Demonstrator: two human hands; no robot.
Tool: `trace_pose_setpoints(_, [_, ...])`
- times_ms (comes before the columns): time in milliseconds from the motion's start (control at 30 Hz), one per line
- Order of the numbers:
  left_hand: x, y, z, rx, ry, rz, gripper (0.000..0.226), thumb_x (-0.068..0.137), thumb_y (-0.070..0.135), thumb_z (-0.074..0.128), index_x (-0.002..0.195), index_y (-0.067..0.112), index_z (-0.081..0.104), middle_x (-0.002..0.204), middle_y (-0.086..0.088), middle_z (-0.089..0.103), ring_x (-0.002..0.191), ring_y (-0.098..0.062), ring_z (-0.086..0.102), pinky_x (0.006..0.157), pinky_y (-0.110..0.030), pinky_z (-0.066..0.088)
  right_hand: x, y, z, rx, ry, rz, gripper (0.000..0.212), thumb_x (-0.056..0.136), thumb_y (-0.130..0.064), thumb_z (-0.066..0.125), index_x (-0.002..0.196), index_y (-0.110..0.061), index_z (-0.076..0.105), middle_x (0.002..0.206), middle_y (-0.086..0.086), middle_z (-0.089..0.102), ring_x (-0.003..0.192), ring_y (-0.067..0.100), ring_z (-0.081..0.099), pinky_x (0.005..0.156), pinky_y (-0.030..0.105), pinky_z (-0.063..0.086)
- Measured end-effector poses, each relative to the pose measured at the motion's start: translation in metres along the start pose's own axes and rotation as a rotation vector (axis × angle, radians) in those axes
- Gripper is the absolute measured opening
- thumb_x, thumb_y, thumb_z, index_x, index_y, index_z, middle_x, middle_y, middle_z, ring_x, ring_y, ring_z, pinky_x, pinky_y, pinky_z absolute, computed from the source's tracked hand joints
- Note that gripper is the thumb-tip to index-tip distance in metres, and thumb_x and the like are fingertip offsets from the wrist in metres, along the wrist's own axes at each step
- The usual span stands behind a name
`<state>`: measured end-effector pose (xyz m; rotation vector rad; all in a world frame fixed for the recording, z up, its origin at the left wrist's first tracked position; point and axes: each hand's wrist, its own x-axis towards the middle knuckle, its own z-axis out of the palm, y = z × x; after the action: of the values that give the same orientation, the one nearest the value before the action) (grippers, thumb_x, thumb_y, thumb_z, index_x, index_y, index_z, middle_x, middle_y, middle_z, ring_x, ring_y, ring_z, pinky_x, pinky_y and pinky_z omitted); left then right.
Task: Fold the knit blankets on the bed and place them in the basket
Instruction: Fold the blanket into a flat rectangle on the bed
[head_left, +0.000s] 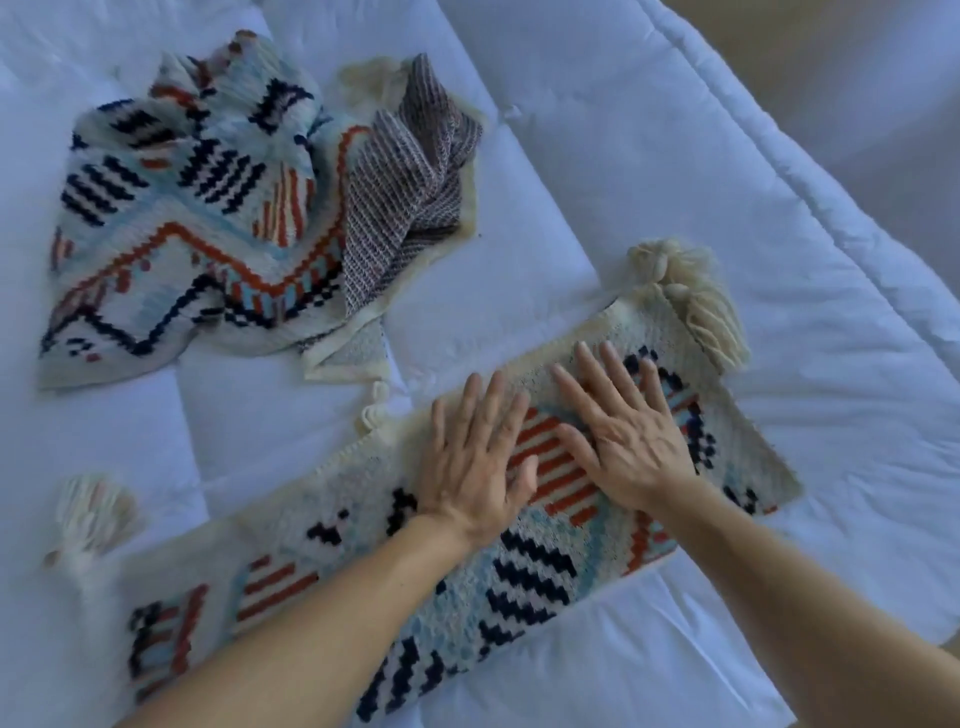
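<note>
A cream knit blanket (332, 582) with orange, navy and pale blue patterns lies folded into a long strip across the near part of the bed, with cream tassels at its corners. My left hand (475, 462) and my right hand (618, 431) rest flat on its right half, side by side, fingers spread, palms down. A second knit blanket (208, 218) of the same pattern lies crumpled at the upper left, one corner turned over so its striped grey underside shows. No basket is in view.
The bed is covered by a white quilted duvet (597, 171). Its edge (810, 218) runs diagonally from the top middle down the right side, with pale floor beyond it at the upper right.
</note>
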<state>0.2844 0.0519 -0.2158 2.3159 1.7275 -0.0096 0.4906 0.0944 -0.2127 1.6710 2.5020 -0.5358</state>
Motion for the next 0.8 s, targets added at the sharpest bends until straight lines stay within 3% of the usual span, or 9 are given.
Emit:
trace_pose_setpoints(67, [-0.014,0.005,0.013,0.039,-0.047,-0.051,0.07,0.095,0.053,0.024,0.156,0.024,0.007,0.164,-0.006,-0.003,0.15,-0.028,-0.004,0.118,-0.053,-0.006,0.022,0.009,0.001,-0.044,-0.049,-0.044,0.066,0.092,-0.07,-0.002,0.152,-0.042,-0.011,0.162,-0.007,-0.017,0.147,0.014,-0.024,0.12,0.049,-0.012])
trace_pose_setpoints(233, [-0.032,-0.03,0.021,0.109,-0.138,-0.182,0.07,0.095,0.058,0.017,0.155,0.027,-0.001,0.163,-0.005,-0.012,0.149,-0.023,-0.016,0.118,-0.05,-0.01,0.053,0.044,0.001,-0.033,-0.156,0.152,0.077,0.086,-0.079,0.005,0.149,-0.043,-0.02,0.159,-0.009,-0.028,0.145,0.007,-0.026,0.12,0.046,-0.011])
trace_pose_setpoints(367, [-0.054,-0.06,0.009,0.101,-0.088,-0.349,0.07,0.094,0.057,0.016,0.155,0.024,0.005,0.163,-0.006,-0.003,0.149,-0.02,-0.009,0.117,-0.052,-0.005,0.052,0.017,-0.003,-0.094,-0.094,0.205,0.077,0.089,-0.075,0.003,0.152,-0.035,-0.019,0.16,-0.003,-0.026,0.146,0.015,-0.027,0.119,0.052,-0.009])
trace_pose_setpoints(467, [-0.075,-0.061,0.004,0.068,-0.051,-0.345,0.067,0.096,0.053,0.02,0.154,0.02,0.014,0.163,-0.007,0.003,0.151,-0.022,-0.004,0.117,-0.055,0.001,0.037,-0.04,-0.001,-0.118,-0.013,-0.086,0.073,0.095,-0.069,0.008,0.154,-0.031,-0.012,0.163,0.001,-0.019,0.149,0.02,-0.02,0.12,0.055,-0.004])
trace_pose_setpoints(533, [-0.087,-0.058,0.003,0.038,-0.035,-0.352,0.065,0.097,0.05,0.023,0.154,0.02,0.019,0.163,-0.005,0.006,0.151,-0.022,-0.001,0.117,-0.055,0.004,0.028,-0.083,0.014,-0.079,-0.072,-0.269,0.069,0.097,-0.066,0.012,0.155,-0.031,-0.001,0.164,0.002,-0.009,0.151,0.021,-0.012,0.119,0.054,-0.001])
trace_pose_setpoints(600, [-0.1,-0.064,0.008,0.034,-0.045,-0.382,0.064,0.097,0.049,0.025,0.155,0.023,0.017,0.163,-0.003,0.005,0.151,-0.021,0.0,0.118,-0.053,0.004,0.024,-0.112,0.03,-0.077,-0.134,-0.294,0.068,0.097,-0.067,0.01,0.155,-0.033,0.005,0.164,-0.001,-0.002,0.151,0.021,-0.008,0.119,0.053,-0.001])
trace_pose_setpoints(733, [-0.136,-0.101,0.021,0.078,-0.088,-0.425,0.064,0.098,0.053,0.021,0.155,0.028,0.005,0.163,-0.001,0.0,0.151,-0.021,-0.001,0.119,-0.049,0.0,0.034,-0.109,0.039,-0.135,-0.189,-0.136,0.071,0.091,-0.074,-0.002,0.148,-0.039,-0.024,0.157,-0.005,-0.031,0.144,0.015,-0.032,0.119,0.046,-0.015])
trace_pose_setpoints(800, [-0.155,-0.122,0.022,0.088,-0.098,-0.478,0.064,0.098,0.056,0.015,0.155,0.027,0.004,0.163,-0.001,-0.002,0.15,-0.019,-0.004,0.119,-0.049,-0.003,0.038,-0.106,0.037,-0.146,-0.203,-0.067,0.072,0.089,-0.075,-0.005,0.145,-0.039,-0.03,0.155,-0.005,-0.036,0.142,0.015,-0.035,0.119,0.046,-0.015])
